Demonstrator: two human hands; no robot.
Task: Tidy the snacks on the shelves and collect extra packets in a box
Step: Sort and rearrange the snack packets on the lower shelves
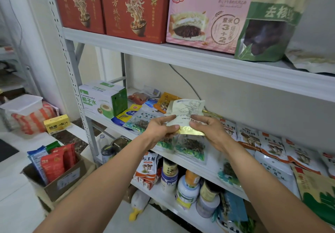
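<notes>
Both hands gripped one packet (184, 109), pale with a gold lower edge. The left hand (163, 129) pinched the lower left corner between thumb and curled fingers. The right hand (208, 129) pinched the lower right part in the same manner. The packet was held upright in the air, above the front of the middle shelf (199, 171) and clear of the goods lying on it.

Middle shelf contents:
- A coconut water carton (103, 100) stood at the left end.
- Loose packets lay in a heap just right of the carton, under and behind the hands.
- Mushroom packets (272, 145) lay overlapping in rows at the right.

Top shelf (181, 56) contents, left to right:
- Two red cartons (134, 13), side by side.
- One pink carton (208, 20).
- One green bag (268, 31), upright, touching the pink carton.

Jars (186, 191) and further packets stood on the lower shelf.

The box (59, 183), of brown cardboard, sat on the floor at lower left, well apart from the hands. It held red and blue packets standing on end. A yellow carton (56, 124) lay beyond it.
</notes>
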